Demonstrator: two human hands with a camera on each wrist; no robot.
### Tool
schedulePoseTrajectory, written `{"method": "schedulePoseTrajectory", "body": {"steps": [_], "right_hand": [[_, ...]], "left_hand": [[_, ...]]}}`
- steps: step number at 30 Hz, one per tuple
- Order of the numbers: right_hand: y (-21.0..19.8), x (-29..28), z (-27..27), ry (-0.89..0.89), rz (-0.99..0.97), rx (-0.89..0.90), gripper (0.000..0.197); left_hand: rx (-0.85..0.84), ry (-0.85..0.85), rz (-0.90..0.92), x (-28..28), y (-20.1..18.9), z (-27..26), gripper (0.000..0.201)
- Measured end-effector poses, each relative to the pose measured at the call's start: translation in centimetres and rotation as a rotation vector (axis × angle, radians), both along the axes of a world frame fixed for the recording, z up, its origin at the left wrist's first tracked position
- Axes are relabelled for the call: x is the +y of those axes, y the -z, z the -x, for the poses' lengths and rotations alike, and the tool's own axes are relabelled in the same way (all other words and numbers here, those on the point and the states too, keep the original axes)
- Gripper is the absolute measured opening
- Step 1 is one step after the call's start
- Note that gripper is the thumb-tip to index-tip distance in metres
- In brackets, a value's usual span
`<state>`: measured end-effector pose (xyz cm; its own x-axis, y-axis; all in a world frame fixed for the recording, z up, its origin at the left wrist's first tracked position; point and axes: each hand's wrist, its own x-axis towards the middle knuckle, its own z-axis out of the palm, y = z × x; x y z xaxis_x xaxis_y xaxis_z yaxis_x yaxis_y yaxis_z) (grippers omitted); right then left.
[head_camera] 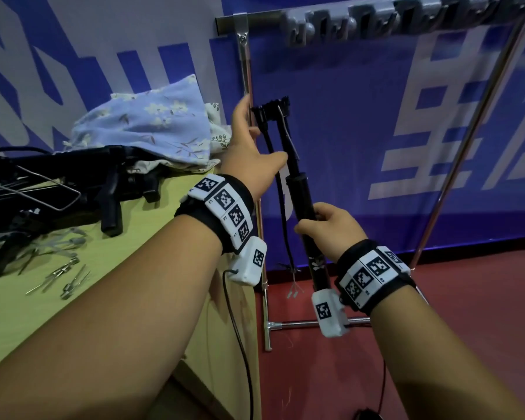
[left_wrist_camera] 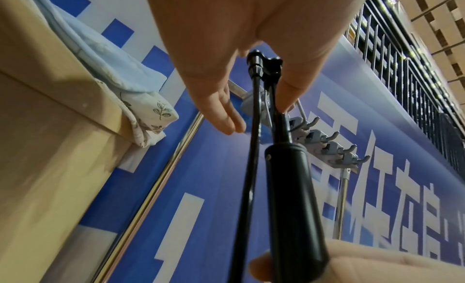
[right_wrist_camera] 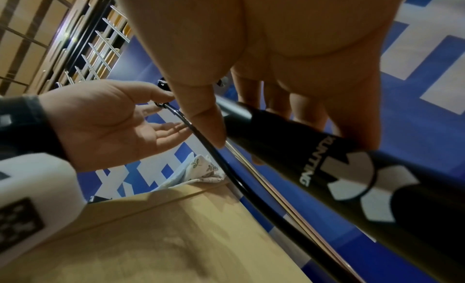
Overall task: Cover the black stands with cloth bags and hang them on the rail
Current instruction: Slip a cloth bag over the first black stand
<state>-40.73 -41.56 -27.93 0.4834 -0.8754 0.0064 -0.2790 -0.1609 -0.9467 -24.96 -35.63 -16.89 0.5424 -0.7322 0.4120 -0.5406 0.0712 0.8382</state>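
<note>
My right hand [head_camera: 319,219] grips the thick lower tube of a black stand [head_camera: 300,189] and holds it upright in front of the rack. The stand's printed tube [right_wrist_camera: 352,178] runs under my right palm. My left hand [head_camera: 255,137] is open beside the stand's top; its thumb [left_wrist_camera: 288,96] touches the thin upper shaft while the fingers [left_wrist_camera: 226,120] stay straight and apart from it. A black cable [head_camera: 283,201] hangs from the stand's head. Floral cloth bags [head_camera: 152,122] lie piled on the table. The rail [head_camera: 255,18] with grey hooks [head_camera: 376,19] runs overhead.
More black stands [head_camera: 73,183] and loose metal pins [head_camera: 67,268] lie on the yellowish table [head_camera: 12,313] at the left. The rack's chrome upright [head_camera: 246,71] stands just behind my left hand, its foot bar [head_camera: 297,324] on the red floor. A blue banner is behind.
</note>
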Motion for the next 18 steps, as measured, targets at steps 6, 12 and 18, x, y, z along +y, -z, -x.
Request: {"method": "schedulePoseTrajectory", "body": {"steps": [6,12,18], "right_hand": [[0.1,0.4,0.4,-0.001,0.01,0.031,0.011],[0.5,1.3,0.9,-0.038,0.014,-0.004,0.022],[0.0,1.6,0.9,-0.021,0.007,-0.133,0.014]], "left_hand": [[-0.091,0.038,0.104,0.2,-0.2,-0.2,0.073],[0.081,-0.027,0.124,-0.4,-0.3,-0.6,0.061],[0.125,0.056,0.001,-0.6,0.4,-0.6,0.061]]}}
